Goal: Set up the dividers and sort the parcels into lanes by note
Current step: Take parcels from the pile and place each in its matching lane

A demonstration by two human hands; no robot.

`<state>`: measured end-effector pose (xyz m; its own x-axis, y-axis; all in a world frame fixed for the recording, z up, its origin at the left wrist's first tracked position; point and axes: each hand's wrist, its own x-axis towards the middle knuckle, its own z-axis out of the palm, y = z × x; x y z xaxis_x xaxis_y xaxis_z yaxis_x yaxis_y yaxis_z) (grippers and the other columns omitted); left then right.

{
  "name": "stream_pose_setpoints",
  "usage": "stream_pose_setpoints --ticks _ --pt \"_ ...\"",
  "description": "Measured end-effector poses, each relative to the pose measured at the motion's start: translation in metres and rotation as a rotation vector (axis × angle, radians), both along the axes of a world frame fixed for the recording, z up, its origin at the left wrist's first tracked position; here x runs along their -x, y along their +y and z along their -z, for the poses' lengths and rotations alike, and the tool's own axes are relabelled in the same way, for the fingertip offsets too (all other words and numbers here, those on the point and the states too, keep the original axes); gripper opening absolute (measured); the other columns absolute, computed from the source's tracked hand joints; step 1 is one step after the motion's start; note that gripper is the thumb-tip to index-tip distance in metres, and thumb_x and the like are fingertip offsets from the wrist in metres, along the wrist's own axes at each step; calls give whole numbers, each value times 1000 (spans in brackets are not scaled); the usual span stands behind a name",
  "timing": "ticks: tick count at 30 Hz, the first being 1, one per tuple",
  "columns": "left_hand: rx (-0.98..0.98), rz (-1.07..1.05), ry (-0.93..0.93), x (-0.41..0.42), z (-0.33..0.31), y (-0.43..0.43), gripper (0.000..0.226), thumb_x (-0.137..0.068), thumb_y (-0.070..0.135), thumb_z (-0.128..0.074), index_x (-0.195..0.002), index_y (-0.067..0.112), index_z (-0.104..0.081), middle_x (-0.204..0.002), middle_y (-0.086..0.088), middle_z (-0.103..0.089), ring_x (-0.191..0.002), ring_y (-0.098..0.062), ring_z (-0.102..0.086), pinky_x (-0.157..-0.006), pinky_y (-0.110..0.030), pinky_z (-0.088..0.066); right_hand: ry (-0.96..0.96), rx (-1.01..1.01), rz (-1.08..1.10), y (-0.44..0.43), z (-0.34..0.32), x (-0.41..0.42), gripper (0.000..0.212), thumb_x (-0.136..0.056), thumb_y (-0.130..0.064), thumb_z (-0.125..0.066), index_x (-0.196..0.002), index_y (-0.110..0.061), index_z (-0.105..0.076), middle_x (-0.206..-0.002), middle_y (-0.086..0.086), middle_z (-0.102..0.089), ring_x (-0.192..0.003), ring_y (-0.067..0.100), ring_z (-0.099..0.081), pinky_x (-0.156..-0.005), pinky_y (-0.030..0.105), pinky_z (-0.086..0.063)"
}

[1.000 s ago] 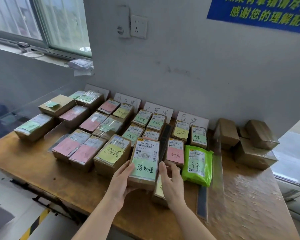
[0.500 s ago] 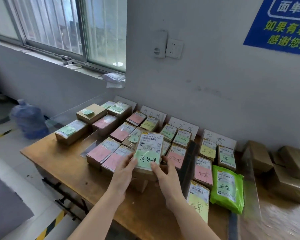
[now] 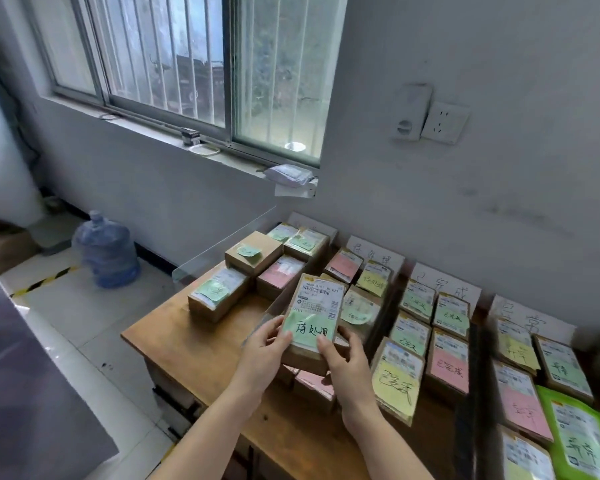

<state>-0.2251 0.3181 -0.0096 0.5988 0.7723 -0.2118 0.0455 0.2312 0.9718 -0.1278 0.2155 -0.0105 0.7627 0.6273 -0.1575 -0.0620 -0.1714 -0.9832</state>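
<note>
cardboard parcel [image 3: 317, 303] gripped by left hand [image 3: 260, 355] and right hand [image 3: 347, 362], close to table [image 3: 187, 355] edge

Held parcel [image 3: 317, 306]: brown cardboard, white printed label, pale green note with black handwriting.
Sorted parcels [image 3: 447, 367]: brown, with notes in pink, yellow and green.
Pouch [image 3: 582, 441]: bright green with a white label.
Desk [image 3: 187, 341]: orange-brown wood.
Lane signs [image 3: 445, 289]: white with black script.
Divider strip [image 3: 473, 393]: dark, perhaps black — blurred.
Water jug [image 3: 106, 251]: translucent blue.
Floor stripe [image 3: 45, 280]: yellow and black.
</note>
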Motion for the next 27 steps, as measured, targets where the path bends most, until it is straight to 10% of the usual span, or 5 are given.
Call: stream_pose_setpoints --ticks 19,27 --pt "-102 71 169 -101 15 92 33 -98 21 -56 -131 20 -58 -112 2 -70 -98 -15 -70 -84 -40 -59 70 42 112 83 16 -84 28 -94 -33 -63 -119 -29 -50 -105 -1 -68 -92 15 -69 -68 26 -55" --pt "-319 194 307 -177 6 129 45 -99 22 -53 -143 21 -46 -122 0 -65 -104 -12 -66 -81 -31 -59 65 118 264 122 25 -152 37 -91 -37 -66 -125 -25 -57 -116 -2 -66 -103 18 -65 -90 45 -56"
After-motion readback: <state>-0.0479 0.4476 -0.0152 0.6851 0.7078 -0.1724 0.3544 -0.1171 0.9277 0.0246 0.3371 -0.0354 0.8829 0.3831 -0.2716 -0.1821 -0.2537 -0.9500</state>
